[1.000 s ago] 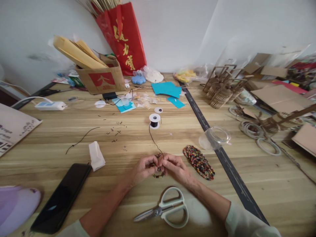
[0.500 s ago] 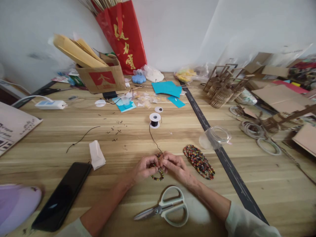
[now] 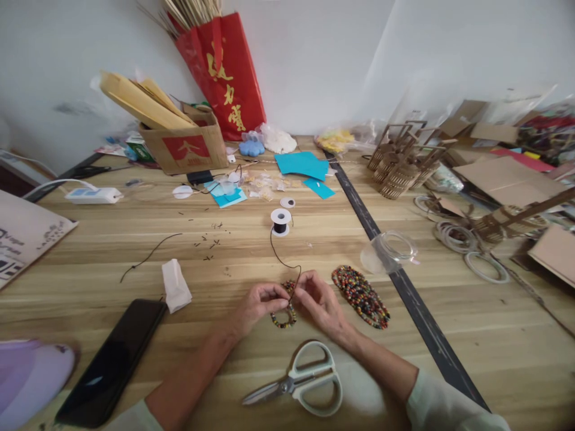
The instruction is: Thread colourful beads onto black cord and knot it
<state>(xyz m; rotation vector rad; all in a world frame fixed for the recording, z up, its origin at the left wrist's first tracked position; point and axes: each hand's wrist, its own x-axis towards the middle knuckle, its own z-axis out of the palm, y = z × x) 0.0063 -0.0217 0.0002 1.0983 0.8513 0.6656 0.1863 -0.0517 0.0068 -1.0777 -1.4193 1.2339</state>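
My left hand (image 3: 260, 305) is closed, thumb and forefinger pinching a small loop of multicoloured beads (image 3: 284, 324) where the black cord meets it. Close on the right, my right hand (image 3: 321, 304) has its thumb and forefinger together on the black cord (image 3: 287, 263). That cord runs back in a bent line to a white spool (image 3: 281, 220) standing upright. The exact spot where the fingertips meet the cord is partly hidden. To the right lies a pile of bead strands (image 3: 360, 297). Scissors with cream handles (image 3: 314, 378) lie in front of my hands, blades pointing left.
A black phone (image 3: 114, 359) and a folded white paper (image 3: 175, 286) lie to the left, near cord scraps (image 3: 211, 242). Clear plastic rings (image 3: 398, 246) sit on the right by a black strip. Farther back stand small woven baskets (image 3: 399, 167), a cardboard box (image 3: 184, 146) and blue cards (image 3: 300, 164).
My right fingers have shifted slightly apart from the left ones, and the cord now bends over near the right fingertips. The view has tilted slightly.
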